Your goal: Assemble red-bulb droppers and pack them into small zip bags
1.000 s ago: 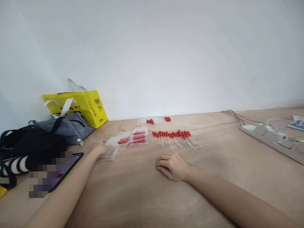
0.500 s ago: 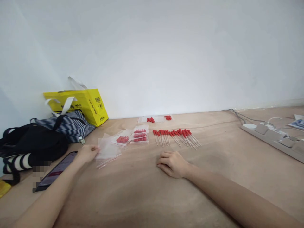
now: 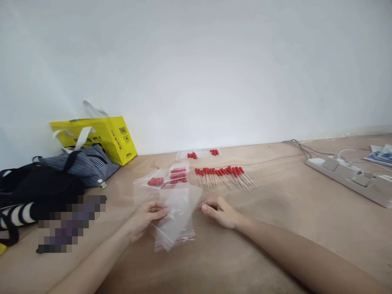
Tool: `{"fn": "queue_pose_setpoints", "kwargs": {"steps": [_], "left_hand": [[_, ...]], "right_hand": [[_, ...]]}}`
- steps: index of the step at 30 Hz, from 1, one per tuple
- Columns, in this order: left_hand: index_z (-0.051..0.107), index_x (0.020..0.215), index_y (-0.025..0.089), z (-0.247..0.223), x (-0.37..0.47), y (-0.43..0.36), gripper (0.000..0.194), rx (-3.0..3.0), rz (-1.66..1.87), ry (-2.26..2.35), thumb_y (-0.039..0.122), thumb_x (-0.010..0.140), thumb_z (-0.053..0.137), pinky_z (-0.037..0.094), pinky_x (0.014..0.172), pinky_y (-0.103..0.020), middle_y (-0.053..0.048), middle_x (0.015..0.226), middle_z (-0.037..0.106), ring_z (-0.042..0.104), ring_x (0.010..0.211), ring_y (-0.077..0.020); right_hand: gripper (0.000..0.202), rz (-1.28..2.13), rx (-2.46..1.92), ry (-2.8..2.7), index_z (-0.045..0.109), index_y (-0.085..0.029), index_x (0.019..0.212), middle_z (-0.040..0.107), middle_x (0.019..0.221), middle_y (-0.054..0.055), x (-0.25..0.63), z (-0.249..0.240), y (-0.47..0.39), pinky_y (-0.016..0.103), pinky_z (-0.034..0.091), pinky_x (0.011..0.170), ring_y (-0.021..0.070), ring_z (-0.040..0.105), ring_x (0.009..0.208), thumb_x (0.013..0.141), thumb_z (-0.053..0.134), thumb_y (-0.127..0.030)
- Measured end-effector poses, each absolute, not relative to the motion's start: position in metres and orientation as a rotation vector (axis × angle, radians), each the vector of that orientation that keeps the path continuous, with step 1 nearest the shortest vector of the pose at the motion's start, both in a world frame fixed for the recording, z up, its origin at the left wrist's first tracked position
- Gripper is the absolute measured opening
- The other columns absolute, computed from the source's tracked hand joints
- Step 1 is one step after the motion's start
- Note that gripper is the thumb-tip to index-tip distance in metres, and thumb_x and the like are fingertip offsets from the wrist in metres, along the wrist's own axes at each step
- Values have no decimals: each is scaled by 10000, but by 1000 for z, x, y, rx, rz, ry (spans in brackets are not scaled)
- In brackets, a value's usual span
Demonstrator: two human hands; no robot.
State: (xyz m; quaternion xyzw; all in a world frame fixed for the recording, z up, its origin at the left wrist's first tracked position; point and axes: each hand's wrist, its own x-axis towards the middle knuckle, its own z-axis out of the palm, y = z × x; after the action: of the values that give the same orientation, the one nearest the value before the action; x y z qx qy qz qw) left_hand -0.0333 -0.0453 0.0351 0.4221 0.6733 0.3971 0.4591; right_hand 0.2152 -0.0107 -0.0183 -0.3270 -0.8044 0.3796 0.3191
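My left hand (image 3: pixel 150 218) pinches several clear zip-lock bags (image 3: pixel 177 212) by their left side, held fanned out in front of me. The bags look flat, with red lines along their lower edges. Beside their right edge my right hand (image 3: pixel 221 212) rests with curled fingers; I see nothing in it, and whether it touches the plastic is unclear. Beyond the hands lies a row of glass droppers (image 3: pixel 225 175) with red rubber bulbs. Left of the row are filled zip-lock bags (image 3: pixel 178 175) with red bulbs inside, and another filled bag (image 3: pixel 155 181).
More red-tipped pieces (image 3: pixel 192 155) lie on plastic by the wall. A yellow bag (image 3: pixel 124 143), a striped bag (image 3: pixel 85 163) and a black bag (image 3: pixel 39 179) stand at left, near a blurred-out dark phone (image 3: pixel 70 224). A power strip (image 3: pixel 352 179) with cables lies right.
My left hand has carried the clear bags rightward and nearer, from beside the filled ones to in front of my right hand. The right hand has barely moved. The view has shifted slightly.
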Motion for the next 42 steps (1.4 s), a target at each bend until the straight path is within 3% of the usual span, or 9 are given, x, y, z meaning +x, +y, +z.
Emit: {"fn": "queue_pose_setpoints", "kwargs": {"steps": [6,13,16,19,24,28,33,38,42], "left_hand": [[539,603,139,10,9,-19,429,1206,872,1402,425,385,771,369,441,-186,39,489,545,489,442,-82],[603,723,137,35,-68,8,387,1521,952,1886,457,515,667,374,462,-226,41,464,513,493,450,-124],[611,783,119,46,-96,17,330,1796,781,2262,403,617,588,433,551,-281,-31,573,590,583,600,-214],[532,1033,83,43,-94,18,485,1971,839,2447,356,634,579,410,788,-414,-162,968,593,515,979,-343],[528,1083,231,20,-38,-2,317,3022,634,1239,318,788,452,307,969,-399,-65,1130,565,458,1108,-236],[433,1213,267,16,8,-23,389,3147,214,399,341,831,440,236,1038,-362,-39,1274,466,366,1208,-201],[351,1273,257,19,20,-30,466,2934,202,616,366,826,430,244,1029,-406,-46,1278,459,370,1203,-220],[455,1142,196,9,5,-28,366,2895,765,1031,316,796,448,363,900,-405,-80,1042,582,514,976,-220],[482,1070,189,15,10,-25,278,2827,1094,1198,247,807,412,384,858,-382,-81,1005,561,490,979,-216]], "right_hand": [[302,1257,-933,-1761,625,-136,736,601,637,7,208,-30,-2,226,383,534,116,507,569,711,562,-430],[111,1271,-965,-1746,614,-145,707,626,651,4,217,-35,11,223,415,545,102,533,561,694,588,-252],[121,1284,-995,-1825,614,-144,706,621,624,-6,221,-33,13,211,412,517,95,531,535,644,642,-245],[180,1334,-946,-1893,612,-144,694,614,609,-17,225,-28,18,204,408,511,93,533,532,585,690,-264],[163,1569,-843,-2209,619,-135,627,591,562,-37,227,-8,37,201,407,522,89,525,518,521,712,-218],[303,1005,-907,-2362,628,-132,821,603,694,-14,215,1,44,192,392,535,87,509,574,528,659,-63],[459,496,-899,-2174,535,-144,1030,564,884,44,220,-6,33,232,411,617,110,500,686,586,640,-96],[82,461,-1053,-2089,574,-159,785,558,679,4,252,-12,11,221,373,554,103,474,592,719,569,-208],[151,477,-982,-2295,576,-175,652,565,640,-2,263,-12,-9,246,364,622,122,502,646,714,602,-310]]}}
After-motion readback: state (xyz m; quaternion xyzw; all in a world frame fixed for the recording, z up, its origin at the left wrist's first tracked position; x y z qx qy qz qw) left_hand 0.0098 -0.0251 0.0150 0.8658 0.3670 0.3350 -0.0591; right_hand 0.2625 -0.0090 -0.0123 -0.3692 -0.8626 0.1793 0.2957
